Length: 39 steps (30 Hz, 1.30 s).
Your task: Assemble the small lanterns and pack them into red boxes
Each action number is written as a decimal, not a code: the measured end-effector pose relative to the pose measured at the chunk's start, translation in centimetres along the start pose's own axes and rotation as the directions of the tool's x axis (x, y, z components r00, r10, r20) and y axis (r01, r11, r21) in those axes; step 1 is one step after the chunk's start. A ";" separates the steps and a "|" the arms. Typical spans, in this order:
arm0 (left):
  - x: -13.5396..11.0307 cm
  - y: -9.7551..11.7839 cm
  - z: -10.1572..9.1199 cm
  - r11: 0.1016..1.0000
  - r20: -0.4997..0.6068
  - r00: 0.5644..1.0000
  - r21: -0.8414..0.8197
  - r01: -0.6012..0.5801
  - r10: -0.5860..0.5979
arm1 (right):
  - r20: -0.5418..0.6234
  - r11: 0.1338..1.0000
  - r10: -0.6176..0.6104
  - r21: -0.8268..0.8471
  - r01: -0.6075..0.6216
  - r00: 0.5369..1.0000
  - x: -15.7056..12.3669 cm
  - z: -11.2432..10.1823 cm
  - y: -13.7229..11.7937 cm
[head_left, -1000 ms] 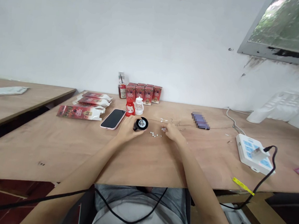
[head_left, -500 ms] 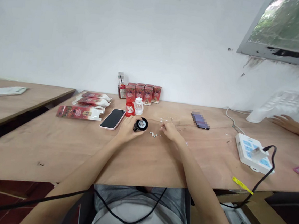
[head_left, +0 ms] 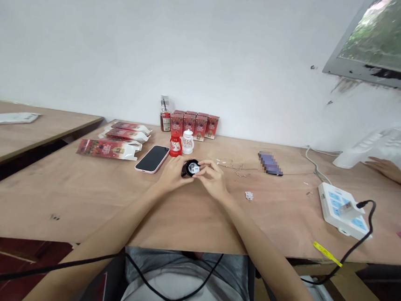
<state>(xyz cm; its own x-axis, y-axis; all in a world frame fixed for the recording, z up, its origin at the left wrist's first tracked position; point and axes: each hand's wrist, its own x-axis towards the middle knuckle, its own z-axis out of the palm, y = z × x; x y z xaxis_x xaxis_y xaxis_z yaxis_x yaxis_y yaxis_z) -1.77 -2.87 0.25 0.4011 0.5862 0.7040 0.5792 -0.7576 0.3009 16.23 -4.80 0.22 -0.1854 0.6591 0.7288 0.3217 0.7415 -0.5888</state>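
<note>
My left hand (head_left: 172, 175) is closed around a small black round case (head_left: 185, 171), tilted so its open end faces me. Inside the rim a white disc (head_left: 194, 167) with dark markings shows. My right hand (head_left: 214, 179) reaches the case from the other side, thumb and fingertips pinched at its right rim. Whatever those fingertips hold is too small and covered to make out. Just behind the hands stand a red mini lantern (head_left: 175, 145) and a white mini lantern (head_left: 187, 142).
Left lie a phone (head_left: 152, 159) and flattened red boxes (head_left: 107, 149). Red boxes (head_left: 200, 128) and a bottle (head_left: 165, 119) stand by the wall. Right are small white pieces (head_left: 249, 195), a blurred-out phone (head_left: 270, 163), a power strip (head_left: 342, 212) and another person's hand (head_left: 383, 166).
My right hand has moved left from the tabletop to the rim of the black case. The small white discs that lay between my hands no longer show; my right hand covers that spot.
</note>
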 end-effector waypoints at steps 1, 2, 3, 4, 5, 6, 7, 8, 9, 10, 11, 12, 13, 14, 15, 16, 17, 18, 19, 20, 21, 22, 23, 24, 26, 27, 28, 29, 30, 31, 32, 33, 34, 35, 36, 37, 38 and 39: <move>0.0 -0.1 0.0 1.000 0.001 1.000 0.008 -0.015 0.015 | -0.005 0.997 -0.047 -0.063 0.047 0.999 -0.1 -0.1 0.1; 0.0 -0.1 0.0 0.999 0.002 0.999 0.015 -0.032 0.032 | -0.015 0.990 -0.087 -0.109 0.084 0.996 -0.1 -0.2 0.2; 0.0 -0.2 0.1 0.999 0.002 0.999 0.021 -0.045 0.045 | -0.020 0.983 -0.121 -0.143 0.117 0.992 -0.2 -0.3 0.4; 0.0 -0.2 0.1 0.998 0.002 0.998 0.027 -0.055 0.055 | -0.021 0.974 -0.154 -0.172 0.149 0.988 -0.2 -0.3 0.6; 0.0 -0.3 0.2 0.998 0.000 0.998 0.031 -0.059 0.059 | -0.017 0.963 -0.187 -0.200 0.180 0.982 -0.2 -0.3 0.7; -0.1 -0.3 0.2 0.998 -0.003 0.998 0.036 -0.060 0.061 | -0.008 0.951 -0.218 -0.226 0.211 0.976 -0.2 -0.3 0.9; -0.1 -0.3 0.2 0.997 -0.005 0.998 0.041 -0.060 0.060 | 0.004 0.937 -0.249 -0.251 0.242 0.968 -0.2 -0.3 1.0; -0.1 -0.3 0.2 0.997 -0.007 0.998 0.045 -0.059 0.059 | 0.015 0.923 -0.277 -0.273 0.271 0.961 -0.2 -0.3 1.1; -0.1 -0.3 0.2 0.997 -0.008 0.998 0.047 -0.060 0.060 | 0.025 0.908 -0.303 -0.296 0.297 0.953 -0.2 -0.3 1.2; -0.1 -0.3 0.2 0.997 -0.007 0.998 0.047 -0.064 0.064 | 0.034 0.892 -0.326 -0.320 0.319 0.945 -0.3 -0.3 1.2; -0.1 -0.3 0.2 0.997 -0.004 0.998 0.045 -0.068 0.068 | 0.045 0.874 -0.348 -0.346 0.342 0.936 -0.3 -0.3 1.3; -0.1 -0.3 0.2 0.997 0.000 0.997 0.042 -0.071 0.071 | 0.059 0.851 -0.371 -0.377 0.365 0.927 -0.3 -0.3 1.2; -0.1 -0.3 0.1 0.997 0.004 0.997 0.040 -0.073 0.073 | 0.077 0.825 -0.394 -0.409 0.390 0.916 -0.3 -0.3 1.2; -0.1 -0.4 0.1 0.997 0.010 0.997 0.038 -0.073 0.073 | 0.096 0.797 -0.416 -0.441 0.413 0.904 -0.3 -0.4 1.2; -0.1 -0.4 0.1 0.997 0.015 0.997 0.036 -0.073 0.072 | 0.114 0.768 -0.436 -0.470 0.435 0.893 -0.2 -0.4 1.1; -0.1 -0.4 0.1 0.997 0.019 0.997 0.034 -0.073 0.072 | 0.127 0.743 -0.453 -0.494 0.452 0.882 -0.2 -0.4 1.0; -0.1 -0.4 0.1 0.997 0.019 0.997 0.033 -0.075 0.075 | 0.134 0.720 -0.470 -0.514 0.467 0.872 -0.2 -0.4 1.0; -0.1 -0.4 0.1 0.996 0.016 0.997 0.034 -0.079 0.079 | 0.137 0.699 -0.485 -0.532 0.478 0.863 -0.2 -0.4 0.9; -0.1 -0.4 0.1 0.996 0.012 0.996 0.035 -0.085 0.085 | 0.139 0.682 -0.497 -0.548 0.485 0.857 -0.2 -0.4 0.8; -0.1 -0.4 0.1 0.995 0.009 0.996 0.037 -0.092 0.092 | 0.143 0.668 -0.504 -0.561 0.489 0.852 -0.2 -0.3 0.8; -0.1 -0.4 0.1 0.994 0.007 0.995 0.038 -0.099 0.099 | 0.150 0.658 -0.505 -0.571 0.492 0.850 -0.2 -0.3 0.8; -0.1 -0.3 0.1 0.994 0.006 0.994 0.038 -0.106 0.106 | 0.160 0.650 -0.502 -0.578 0.493 0.850 -0.3 -0.3 0.7; -0.1 -0.3 0.0 0.993 0.007 0.994 0.036 -0.113 0.113 | 0.171 0.645 -0.497 -0.582 0.494 0.851 -0.3 -0.2 0.8; -0.1 -0.2 0.0 0.993 0.010 0.993 0.033 -0.117 0.117 | 0.181 0.644 -0.490 -0.583 0.495 0.852 -0.3 -0.2 0.8; -0.1 -0.1 0.0 0.993 0.011 0.993 0.025 -0.117 0.117 | 0.191 0.654 -0.478 -0.574 0.492 0.858 -0.4 -0.2 0.8; -0.1 0.0 0.0 0.993 0.008 0.993 0.020 -0.115 0.115 | 0.191 0.669 -0.466 -0.563 0.485 0.864 -0.4 -0.2 0.9; -0.1 0.0 0.0 0.993 0.004 0.994 0.015 -0.114 0.114 | 0.186 0.694 -0.448 -0.544 0.471 0.875 -0.4 -0.1 0.9; -0.1 0.0 0.1 0.993 -0.003 0.993 0.011 -0.115 0.115 | 0.177 0.729 -0.421 -0.517 0.448 0.889 -0.5 -0.1 0.9; -0.1 0.0 0.1 0.993 -0.011 0.993 0.009 -0.118 0.118 | 0.160 0.775 -0.388 -0.477 0.415 0.908 -0.5 0.0 0.9; -0.1 0.0 0.1 0.992 -0.018 0.992 0.009 -0.122 0.122 | 0.136 0.828 -0.346 -0.422 0.370 0.928 -0.6 0.1 1.0; -0.1 -0.1 0.1 0.992 -0.022 0.992 0.010 -0.123 0.124 | 0.101 0.883 -0.295 -0.351 0.311 0.950 -0.6 0.2 1.0; -0.1 0.0 0.0 0.992 -0.024 0.992 0.012 -0.122 0.122 | 0.056 0.934 -0.229 -0.269 0.236 0.972 -0.6 0.3 1.1; -0.1 0.0 0.0 0.993 -0.023 0.992 0.014 -0.121 0.121 | -0.003 0.973 -0.146 -0.180 0.144 0.989 -0.6 0.5 1.2; -0.1 0.0 0.0 0.992 -0.021 0.992 0.015 -0.123 0.123 | -0.061 0.996 -0.043 -0.079 0.038 0.997 -0.5 0.6 1.3; -0.1 0.1 -0.1 0.992 -0.019 0.991 0.016 -0.129 0.129 | -0.101 0.997 0.077 0.040 -0.073 0.992 -0.4 0.7 1.5; 0.0 0.2 -0.1 0.990 -0.020 0.990 0.017 -0.140 0.140 | -0.105 0.968 0.202 0.170 -0.182 0.974 -0.3 0.9 1.6; 0.0 0.3 -0.2 0.987 -0.023 0.987 0.020 -0.158 0.158 | -0.071 0.912 0.314 0.298 -0.281 0.947 -0.2 0.9 1.7; 0.0 0.4 -0.2 0.983 -0.028 0.983 0.022 -0.181 0.181 | -0.006 0.838 0.400 0.408 -0.363 0.917 -0.1 1.0 1.8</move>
<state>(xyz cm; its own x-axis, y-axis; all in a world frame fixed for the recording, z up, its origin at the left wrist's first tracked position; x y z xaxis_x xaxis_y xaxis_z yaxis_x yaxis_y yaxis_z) -1.72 -3.21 0.49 0.4797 0.4309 0.7644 0.5129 -0.8445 0.1541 15.90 -3.38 -1.26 -0.0362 0.8998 0.4348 -0.0420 0.4333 -0.9003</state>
